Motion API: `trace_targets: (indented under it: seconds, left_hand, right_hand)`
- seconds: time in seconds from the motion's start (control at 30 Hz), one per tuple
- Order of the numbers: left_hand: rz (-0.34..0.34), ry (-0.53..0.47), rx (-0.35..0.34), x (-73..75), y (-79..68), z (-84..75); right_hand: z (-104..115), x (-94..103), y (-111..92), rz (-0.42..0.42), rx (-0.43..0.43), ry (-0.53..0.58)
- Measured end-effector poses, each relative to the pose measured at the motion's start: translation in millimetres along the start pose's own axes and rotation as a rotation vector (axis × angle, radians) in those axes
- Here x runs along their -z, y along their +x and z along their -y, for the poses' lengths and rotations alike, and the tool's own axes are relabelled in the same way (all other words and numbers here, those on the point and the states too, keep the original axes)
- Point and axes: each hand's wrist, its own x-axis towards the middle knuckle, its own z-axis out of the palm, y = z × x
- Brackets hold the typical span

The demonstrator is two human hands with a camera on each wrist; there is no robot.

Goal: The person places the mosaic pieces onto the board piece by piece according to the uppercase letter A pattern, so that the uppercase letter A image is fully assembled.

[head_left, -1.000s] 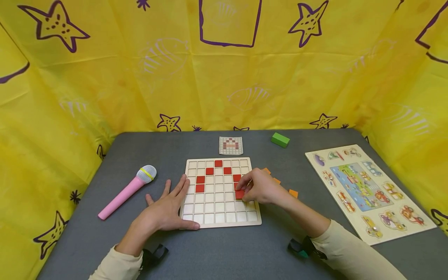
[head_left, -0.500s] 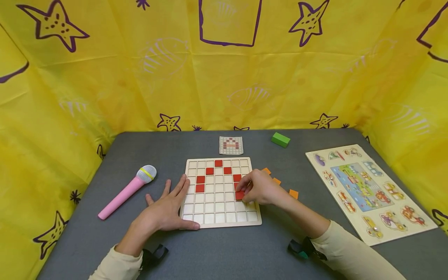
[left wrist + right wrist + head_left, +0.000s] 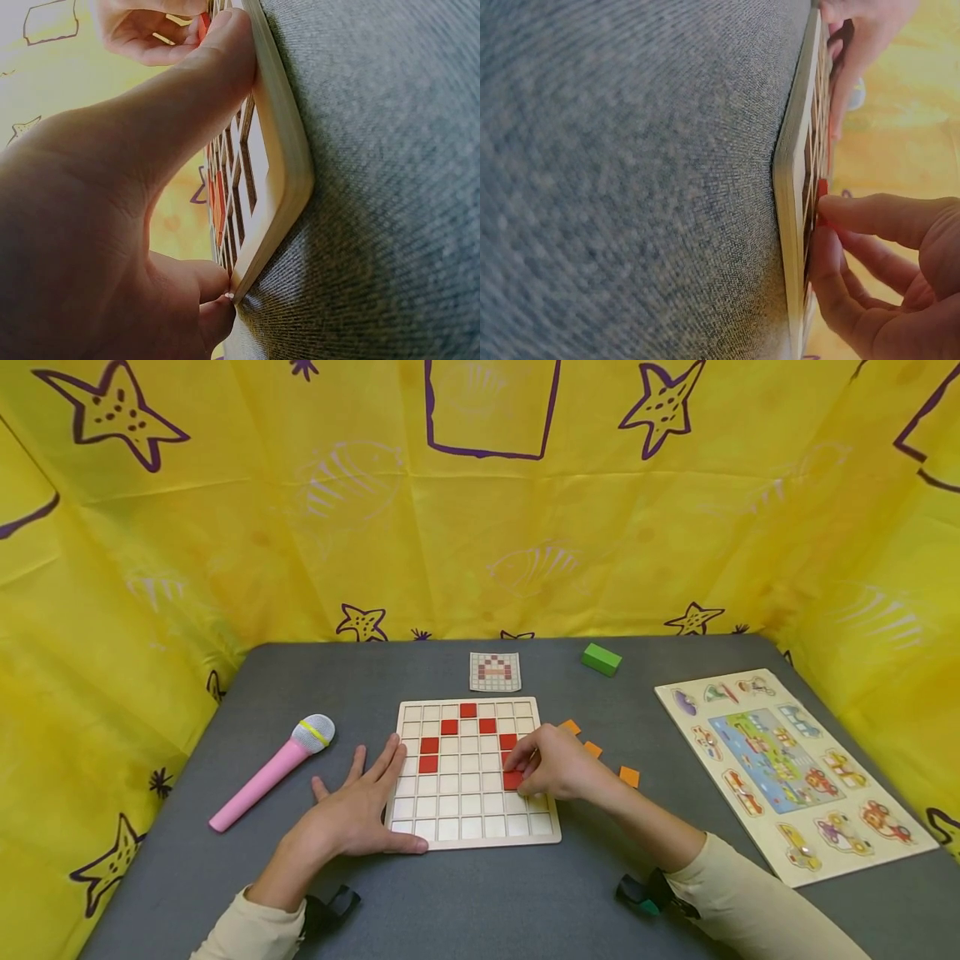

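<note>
A wooden grid board (image 3: 491, 844) lies on the table, with several red square tiles seated in its cells in two slanting lines from the top. My left hand (image 3: 352, 817) rests spread at its left edge, thumb along the near rim. In the left wrist view the thumb (image 3: 217, 56) lies over that rim. On the board's right side, my right hand (image 3: 561, 763) pinches a red tile (image 3: 512, 782) between thumb and fingers, right at a cell below two other red tiles. The right wrist view shows the tile (image 3: 823, 187) from the side, fingertips on it.
Several orange tiles (image 3: 629, 776) lie right of the board, partly behind the right hand. A small pattern card (image 3: 495, 672) and a green block (image 3: 602, 660) are at the back. A pink toy microphone (image 3: 273, 772) lies left, a picture puzzle board (image 3: 795, 777) right.
The red tile under my right fingers has shifted slightly and sits flatter in its cell. The left hand has stayed in place.
</note>
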Motion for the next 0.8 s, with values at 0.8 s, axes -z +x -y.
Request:
trace_targets:
  seconds: [0.8]
  left_hand:
    - [0.006,0.003,0.007,-1.0,1.3,0.9]
  right_hand:
    - [-9,26.4,-15,-0.103,0.012,-0.047]
